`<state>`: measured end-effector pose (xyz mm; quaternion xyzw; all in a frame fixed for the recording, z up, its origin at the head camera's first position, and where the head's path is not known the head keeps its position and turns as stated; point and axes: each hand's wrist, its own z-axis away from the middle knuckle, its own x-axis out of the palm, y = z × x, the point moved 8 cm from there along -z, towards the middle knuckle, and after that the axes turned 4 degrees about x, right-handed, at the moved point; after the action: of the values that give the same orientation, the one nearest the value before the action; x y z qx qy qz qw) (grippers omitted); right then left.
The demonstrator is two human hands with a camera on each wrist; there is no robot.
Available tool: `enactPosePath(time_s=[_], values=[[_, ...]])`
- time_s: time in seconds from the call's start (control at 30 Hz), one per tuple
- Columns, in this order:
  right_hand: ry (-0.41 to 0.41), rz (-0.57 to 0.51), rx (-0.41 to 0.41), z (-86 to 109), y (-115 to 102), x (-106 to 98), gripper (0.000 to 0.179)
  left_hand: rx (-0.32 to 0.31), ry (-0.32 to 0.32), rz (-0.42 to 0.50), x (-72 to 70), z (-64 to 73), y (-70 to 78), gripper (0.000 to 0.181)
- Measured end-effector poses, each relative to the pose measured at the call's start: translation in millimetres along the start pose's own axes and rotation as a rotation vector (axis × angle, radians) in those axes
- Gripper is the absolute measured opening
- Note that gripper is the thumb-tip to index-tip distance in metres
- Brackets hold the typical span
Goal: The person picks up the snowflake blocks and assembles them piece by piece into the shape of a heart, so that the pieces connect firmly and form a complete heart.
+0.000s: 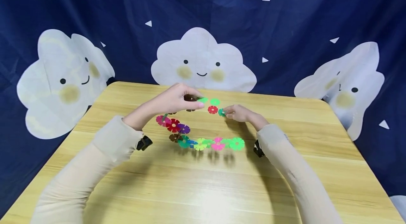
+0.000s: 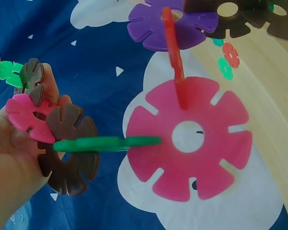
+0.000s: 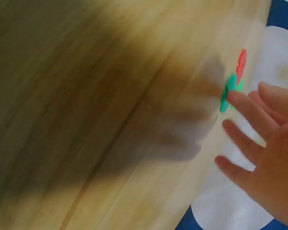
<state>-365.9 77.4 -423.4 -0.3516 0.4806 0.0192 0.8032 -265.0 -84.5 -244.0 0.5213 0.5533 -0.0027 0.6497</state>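
Note:
A chain of slotted plastic flower discs [image 1: 173,125] in pink, red, purple, brown, teal, blue, yellow and green curves above the table. My left hand [image 1: 177,98] grips its far end, where a light green disc [image 2: 9,73] is joined to brown and pink ones. In the left wrist view, a large pink disc [image 2: 149,167] hangs near the camera, linked by an edge-on green disc [image 2: 110,143]. Over at the right, my right hand [image 1: 239,113] touches a loose teal disc [image 3: 224,96] with its index fingertip, the other fingers spread.
Beside the teal disc lie a loose red disc [image 1: 213,109] and a loose green disc [image 1: 215,101] on the wooden table [image 1: 317,167]. Behind the table's far edge hangs a dark blue curtain [image 1: 279,23] with white clouds. The chain's near end casts shadows on the tabletop.

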Motion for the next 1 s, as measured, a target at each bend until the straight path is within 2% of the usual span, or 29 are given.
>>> enactPosePath(time_s=[0.07,0.1,0.13,0.2,0.3,0.37,0.53,0.67,0.8,0.9,1.0], values=[[0.05,-0.036,-0.024,-0.6,1,-4,0.036,-0.002,-0.001,-0.001,1.0,-0.4,-0.8,0.024],[0.083,-0.025,-0.067,-4.9,8,-5,0.036,0.002,-0.003,-0.003,1.7,-0.6,-0.7,0.024],[0.108,0.005,-0.074,-4.1,9,-6,0.037,0.004,-0.006,-0.002,2.5,-0.8,-0.8,0.024],[0.146,0.076,-0.051,-4.1,13,-5,0.041,0.007,-0.012,-0.005,4.0,-1.5,-0.6,0.024],[0.156,0.186,0.012,-4.7,18,-1,0.047,0.008,-0.017,-0.008,4.9,-1.6,-0.4,0.022],[0.153,0.239,0.062,-1.0,13,1,0.044,0.007,-0.017,-0.013,5.0,-1.7,-0.4,0.021],[0.202,0.29,0.026,-2.5,5,0,0.032,0.02,-0.017,-0.028,5.0,-1.0,-1.3,0.019],[0.173,0.263,0.052,-3.5,4,1,0.031,0.029,-0.021,-0.043,6.5,-1.7,-2.0,0.022],[0.143,0.187,0.077,-4.0,6,3,0.033,0.039,-0.009,-0.043,6.8,-2.3,-0.7,0.027],[0.138,0.131,0.036,-3.1,4,3,0.028,0.038,0.005,-0.038,5.8,-2.0,-0.3,0.026],[0.133,0.025,-0.019,0.1,1,1,0.023,0.026,0.013,-0.031,4.9,-1.1,-2.2,0.025]])
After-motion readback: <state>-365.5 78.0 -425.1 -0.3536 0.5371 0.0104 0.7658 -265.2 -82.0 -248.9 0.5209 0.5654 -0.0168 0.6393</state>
